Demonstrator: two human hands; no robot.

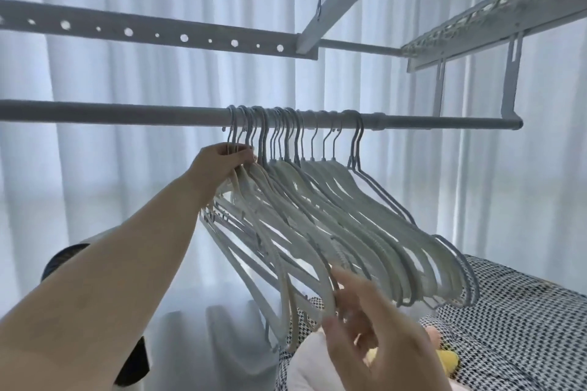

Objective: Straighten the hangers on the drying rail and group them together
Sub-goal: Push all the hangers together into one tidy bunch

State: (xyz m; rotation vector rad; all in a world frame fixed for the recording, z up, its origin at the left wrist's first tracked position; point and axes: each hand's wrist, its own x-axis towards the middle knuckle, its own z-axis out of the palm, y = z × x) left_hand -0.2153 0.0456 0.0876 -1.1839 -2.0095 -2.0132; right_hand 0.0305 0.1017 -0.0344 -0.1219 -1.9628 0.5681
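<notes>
A grey drying rail (127, 113) runs across the middle of the view. Several pale grey-white hangers (365, 225) hang from it in a tight bunch between its middle and right end. They slant down to the right. My left hand (219, 162) reaches up and grips the necks of the leftmost hangers just under the rail. My right hand (374, 336) is low at the front, fingers spread, fingertips touching the lower ends of the nearest hangers.
A second perforated bar (152, 33) and a lattice rack frame (482, 25) sit above the rail. White sheer curtains (111, 194) fill the background. A black-and-white checked fabric (524, 327) lies at the lower right, with a yellow item (444, 359) on it.
</notes>
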